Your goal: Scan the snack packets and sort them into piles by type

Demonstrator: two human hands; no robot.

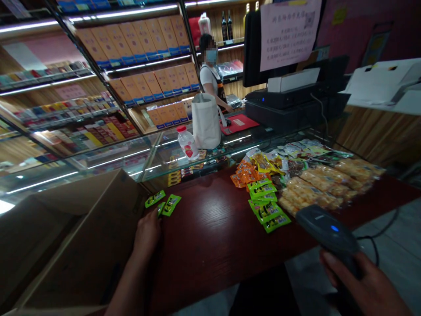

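Note:
In my right hand [365, 281] is a dark barcode scanner [329, 228] with a blue light on top, held above the near right edge of the table. My left hand [147, 231] is closed at the table's left side, its fingers on a small green snack packet [160, 209]. Another green packet [171, 205] lies just right of those fingers, and one more [155, 199] behind them. Several green packets [266, 204] are laid in an overlapping row at the middle right. Beside them are orange packets [245, 173] and clear bags of pale yellow snacks [309, 195].
An open cardboard box [79, 237] stands along the left. A glass counter [158, 162] borders the table's far side, bearing a bottle with a red cap [188, 144] and a white bag [206, 120]. A person [210, 79] stands behind it. The monitor [255, 48] is at the back right.

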